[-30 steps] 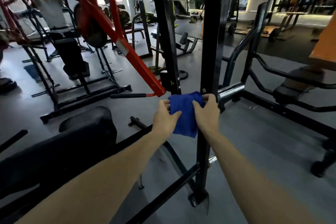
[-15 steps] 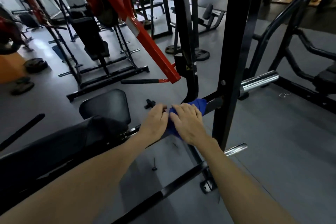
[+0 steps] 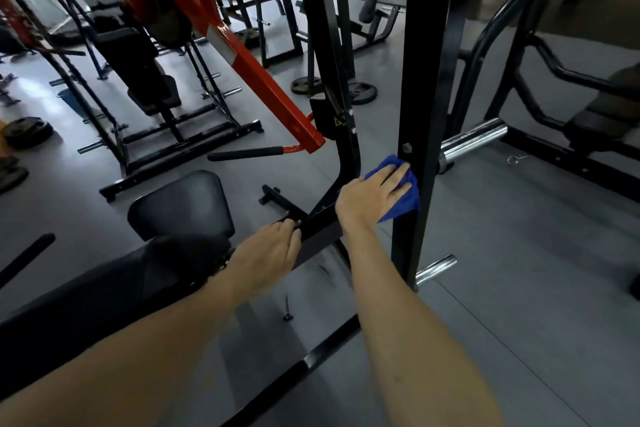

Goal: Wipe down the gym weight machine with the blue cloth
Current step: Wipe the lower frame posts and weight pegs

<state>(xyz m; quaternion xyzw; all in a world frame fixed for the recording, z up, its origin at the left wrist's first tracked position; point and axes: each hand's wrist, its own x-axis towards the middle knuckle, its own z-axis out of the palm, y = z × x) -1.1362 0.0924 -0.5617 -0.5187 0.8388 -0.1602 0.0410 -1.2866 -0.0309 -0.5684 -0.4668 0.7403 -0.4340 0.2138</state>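
Observation:
The weight machine has a black upright post (image 3: pixel 426 80) and a sloping black crossbar (image 3: pixel 322 232) that meets it. A blue cloth (image 3: pixel 401 208) lies over the crossbar right beside the post, with a corner hanging below. My right hand (image 3: pixel 374 194) presses on the cloth with its fingers spread and fairly straight, fingertips near the post. Lower on the same crossbar, my left hand (image 3: pixel 270 253) holds the bar with its fingers curled over the upper edge, apart from the cloth.
A black seat pad (image 3: pixel 180 208) is left of my hands. A red lever arm (image 3: pixel 263 80) slants down above it. Chrome pegs (image 3: pixel 474 140) stick out right of the post. Weight plates (image 3: pixel 362 92) and a small pin (image 3: pixel 287 308) lie on the grey floor.
Both hands held the cloth on the post, then on the crossbar. Now my right hand alone has slid the cloth up to the post; my left hand has let go and holds the bar lower down.

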